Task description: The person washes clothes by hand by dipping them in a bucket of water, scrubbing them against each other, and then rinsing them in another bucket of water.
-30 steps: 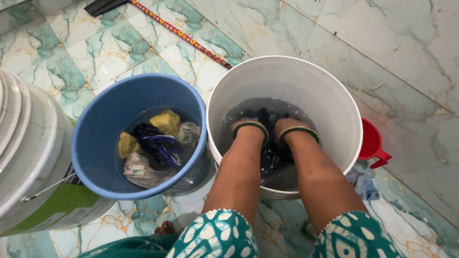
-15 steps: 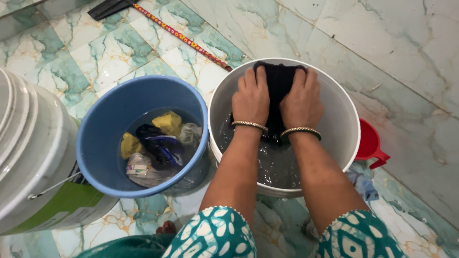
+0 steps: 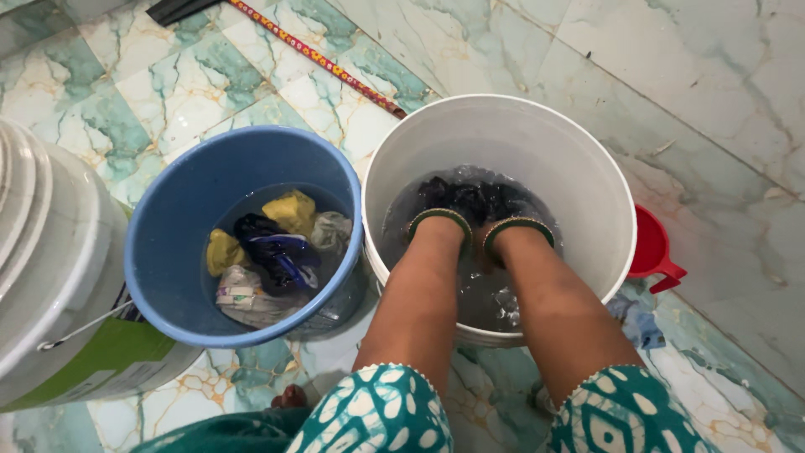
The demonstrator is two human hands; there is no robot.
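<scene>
**Dark garment pushed under water in the white bucket**

A large white drum is seen at 9 o'clock, a blue bucket of soaking coloured clothes beside it, and the white bucket at centre. A red mug sits at 3 o'clock, a patterned stick at 12 o'clock.

The dark cloth lies submerged at the bucket's far side. Soaked, it is judged heavy, limp and slippery; a bunched fistful would hold best.

The left hand and right hand are sunk to the bangles, close together; their grip cannot be told. Half a second earlier the cloth was held up against the far rim; it has since been plunged down.
</scene>
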